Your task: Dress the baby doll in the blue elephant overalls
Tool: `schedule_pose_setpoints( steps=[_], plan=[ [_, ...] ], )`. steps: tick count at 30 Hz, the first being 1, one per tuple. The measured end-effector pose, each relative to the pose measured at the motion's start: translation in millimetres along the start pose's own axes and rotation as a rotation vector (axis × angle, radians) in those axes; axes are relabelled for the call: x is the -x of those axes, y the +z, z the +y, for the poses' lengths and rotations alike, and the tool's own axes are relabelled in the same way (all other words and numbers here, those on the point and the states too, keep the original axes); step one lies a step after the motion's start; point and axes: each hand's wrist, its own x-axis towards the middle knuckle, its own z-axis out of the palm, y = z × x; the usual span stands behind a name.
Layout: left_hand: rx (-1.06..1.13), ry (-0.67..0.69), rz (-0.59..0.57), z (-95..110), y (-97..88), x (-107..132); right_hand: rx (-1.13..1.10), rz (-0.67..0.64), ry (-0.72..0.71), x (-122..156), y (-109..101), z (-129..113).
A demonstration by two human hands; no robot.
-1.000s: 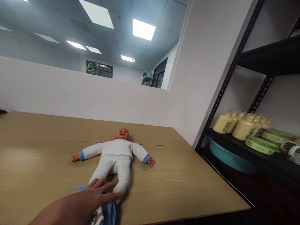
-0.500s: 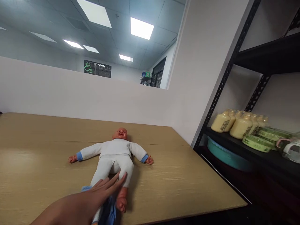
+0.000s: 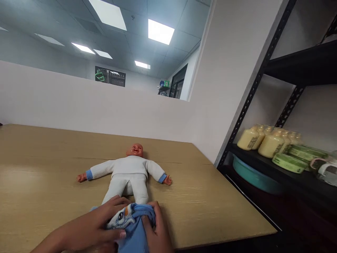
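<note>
Left hand [image 3: 98,223] and right hand [image 3: 159,230] grip a bunched, soft blue cloth garment [image 3: 134,237] between them.
Its white patch, with a black eye and orange detail, adjoins the left; just beyond both lies a white-clothed, blue-cuffed baby doll [image 3: 130,167].

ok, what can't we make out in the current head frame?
All in the head view:
- Doll's feet: hidden behind the left hand, right hand and blue cloth.
- Blue cloth's near end: cut off by the bottom edge.
- Right wrist: also cut off by the bottom edge.
- Label text on the bottles: too small and blurred.
- White object on the shelf: cut off by the right edge.
</note>
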Motion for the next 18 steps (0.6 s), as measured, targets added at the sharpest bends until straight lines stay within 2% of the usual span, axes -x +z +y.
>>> schedule_pose_setpoints(
  steps=[2, 6, 9, 13, 18],
  plan=[
    [-0.032, -0.006, 0.060, -5.1, 6.0, -3.2, 0.044, -0.053, 0.023, -11.1, -2.3, -5.7],
    [-0.089, -0.043, 0.301, -31.9, 22.2, -18.6, 0.077, -0.030, 0.002, -26.7, -10.9, -11.1],
    [-0.243, -0.064, 0.356, -44.5, 26.4, -38.4, 0.034, -0.119, -0.005, -43.8, -13.0, -9.7],
    [-0.371, -0.040, 0.413, -48.5, 14.8, -66.7, 0.060, -0.198, -0.069, -82.3, -8.7, -6.0],
    [-0.288, -0.012, 0.478, -65.7, -12.2, -89.6, 0.127, -0.266, -0.161, -133.3, -0.1, -0.1]
  ],
)
